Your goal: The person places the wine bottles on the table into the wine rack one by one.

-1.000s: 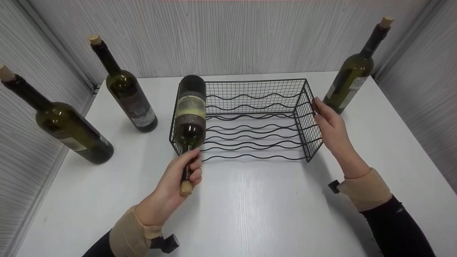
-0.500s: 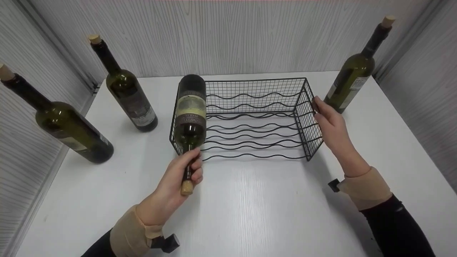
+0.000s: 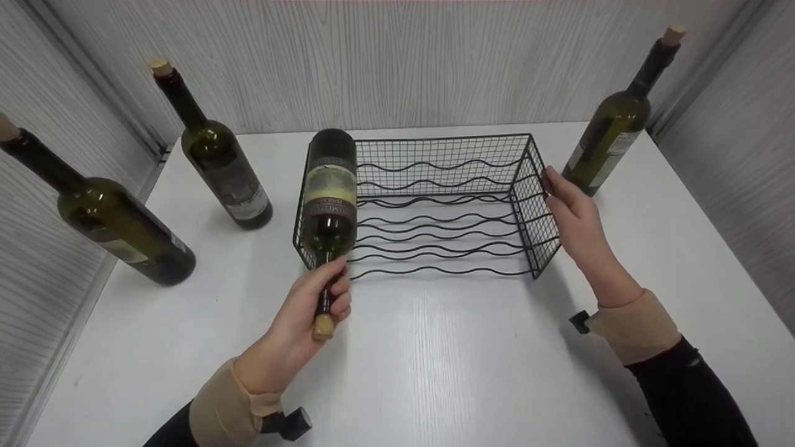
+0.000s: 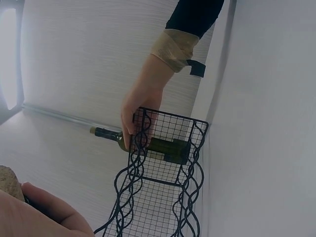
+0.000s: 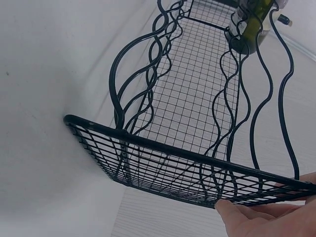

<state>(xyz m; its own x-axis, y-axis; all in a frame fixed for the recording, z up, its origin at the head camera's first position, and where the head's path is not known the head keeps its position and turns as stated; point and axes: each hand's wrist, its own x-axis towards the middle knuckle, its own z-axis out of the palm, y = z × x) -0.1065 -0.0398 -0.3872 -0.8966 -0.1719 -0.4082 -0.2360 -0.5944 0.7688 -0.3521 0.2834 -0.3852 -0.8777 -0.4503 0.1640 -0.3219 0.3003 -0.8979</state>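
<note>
My left hand (image 3: 307, 310) grips a corked wine bottle (image 3: 331, 186) by its neck, the cork (image 3: 323, 326) toward me. The bottle lies lengthwise over the left end of a black wire wine rack (image 3: 435, 251), its base toward the back. At the rack's right end, my right hand (image 3: 577, 217) holds the mesh side panel (image 3: 537, 208), thumb on one face. In the left wrist view, that cork (image 4: 9, 182) shows at the lower left, beside the left hand (image 4: 44, 212). The right wrist view shows the right hand (image 5: 276, 219) at the panel's edge.
Two corked green bottles stand upright at the left, one nearer (image 3: 127, 233) and one farther back (image 3: 227, 174). Another upright bottle (image 3: 612, 130) stands just behind the right hand. A white grained wall (image 3: 397, 62) rises behind the white table (image 3: 435, 354).
Almost nothing differs. Both hands keep their hold on the bottle and the rack, and the whole scene shifts only very slightly in the head view.
</note>
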